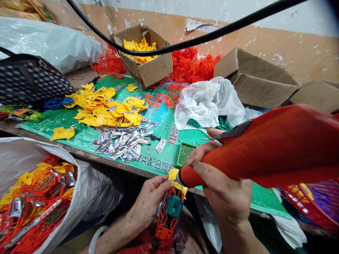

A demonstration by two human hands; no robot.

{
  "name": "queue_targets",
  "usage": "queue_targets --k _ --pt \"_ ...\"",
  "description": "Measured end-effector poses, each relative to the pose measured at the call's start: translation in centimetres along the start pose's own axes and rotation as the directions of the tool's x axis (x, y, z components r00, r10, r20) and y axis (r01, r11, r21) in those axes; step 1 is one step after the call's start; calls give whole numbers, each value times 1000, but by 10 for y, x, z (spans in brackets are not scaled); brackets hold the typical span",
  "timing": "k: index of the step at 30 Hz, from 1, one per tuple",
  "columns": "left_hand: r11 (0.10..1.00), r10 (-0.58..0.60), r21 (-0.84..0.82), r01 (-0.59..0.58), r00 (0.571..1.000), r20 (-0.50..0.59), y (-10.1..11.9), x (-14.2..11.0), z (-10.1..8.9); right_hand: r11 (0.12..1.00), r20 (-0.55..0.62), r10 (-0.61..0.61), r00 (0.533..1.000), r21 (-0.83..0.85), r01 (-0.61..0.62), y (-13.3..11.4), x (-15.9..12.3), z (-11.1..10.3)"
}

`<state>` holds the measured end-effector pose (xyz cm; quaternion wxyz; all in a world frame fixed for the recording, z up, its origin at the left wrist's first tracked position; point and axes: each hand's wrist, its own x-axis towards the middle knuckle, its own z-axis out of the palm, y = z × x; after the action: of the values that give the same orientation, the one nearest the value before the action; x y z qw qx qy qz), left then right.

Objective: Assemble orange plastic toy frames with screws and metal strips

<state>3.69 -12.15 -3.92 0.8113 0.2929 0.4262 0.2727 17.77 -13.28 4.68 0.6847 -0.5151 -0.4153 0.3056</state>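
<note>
My left hand point(149, 199) pinches a toy vehicle at the table's front edge. The toy has an orange lattice frame point(164, 231), a dark green block point(174, 206) in its middle and a yellow piece point(173, 174) at the far end. Wrapped in my right hand point(225, 192) is a red electric screwdriver point(246, 151), its dark nose against the yellow piece. The bit and any screw are hidden. Just beyond lies a small green basket point(182, 150) with tiny metal bits inside. A pair of scissors or snips point(234, 131) appears alongside the screwdriver.
Yellow parts point(106, 107) and silver strips point(124, 141) lie heaped on the green sheet. Cardboard boxes point(156, 72), orange frames point(190, 65) and a white plastic bag point(209, 102) stand behind. An open sack point(92, 190) of parts is at left. A black cable point(169, 49) crosses overhead.
</note>
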Motion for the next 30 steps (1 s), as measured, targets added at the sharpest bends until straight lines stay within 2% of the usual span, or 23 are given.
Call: queue_targets --k 8,19,30 --pt "1000 7 -4 -7 1000 -6 -1 0 -1 1000 8 19 1000 -6 -19 -1 -1 1" --pt "1000 -19 2 19 998 -57 -1 0 -1 994 21 3 1000 105 -6 -2 2 5" --pt "1000 -15 -4 15 998 -68 2 -2 1 994 41 -4 999 112 -1 2 0 2"
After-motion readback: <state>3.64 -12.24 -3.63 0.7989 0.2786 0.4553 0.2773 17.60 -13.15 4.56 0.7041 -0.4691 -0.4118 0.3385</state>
